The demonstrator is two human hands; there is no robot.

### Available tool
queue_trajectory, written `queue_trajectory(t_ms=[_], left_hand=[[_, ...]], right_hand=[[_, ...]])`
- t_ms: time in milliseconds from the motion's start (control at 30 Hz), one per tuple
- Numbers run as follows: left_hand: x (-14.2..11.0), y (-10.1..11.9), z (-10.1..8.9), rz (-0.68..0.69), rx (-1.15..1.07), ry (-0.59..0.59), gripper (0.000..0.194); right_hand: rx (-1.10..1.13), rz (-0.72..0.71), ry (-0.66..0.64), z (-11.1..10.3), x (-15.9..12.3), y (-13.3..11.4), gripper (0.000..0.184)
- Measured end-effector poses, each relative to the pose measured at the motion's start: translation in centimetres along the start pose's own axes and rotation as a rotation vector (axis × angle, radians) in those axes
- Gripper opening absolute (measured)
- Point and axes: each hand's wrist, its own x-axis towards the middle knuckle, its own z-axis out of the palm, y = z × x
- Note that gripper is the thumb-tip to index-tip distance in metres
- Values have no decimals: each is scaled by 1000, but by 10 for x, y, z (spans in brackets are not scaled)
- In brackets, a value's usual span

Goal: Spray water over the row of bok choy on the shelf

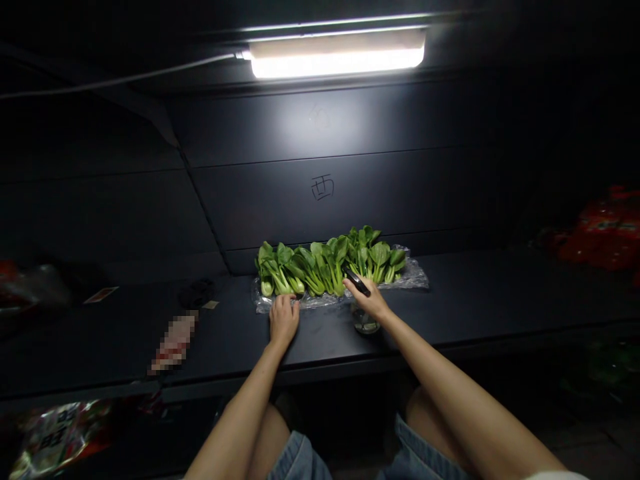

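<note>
A row of green bok choy (327, 263) lies on a sheet of clear plastic (415, 275) on a dark shelf (475, 300), under a bright lamp. My left hand (283, 319) rests at the near left edge of the plastic, fingers curled down onto it, just below the leftmost heads. My right hand (371, 301) is closed round a small dark object (357, 282), whose tip sits at the base of the middle stalks. I cannot make out what the object is. A small round thing (365, 325) lies on the shelf under my right wrist.
A tube lamp (336, 57) glows overhead. Dark panels form the back wall, one bearing a scribbled mark (323, 187). Red packets (600, 230) sit at the far right. A printed bag (55, 437) lies at the lower left, and small cards (100, 294) lie on the left shelf.
</note>
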Motion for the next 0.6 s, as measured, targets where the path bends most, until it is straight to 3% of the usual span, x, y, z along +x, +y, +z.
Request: queue_trajectory(t_ms=[400,600], left_hand=[[2,-8,2,-16,-28,7,22],[3,-16,-8,59,22,5,22]], right_hand=[[-18,-9,-50,18,4,-10,43],[-7,-10,-47,24,5,-13,43]])
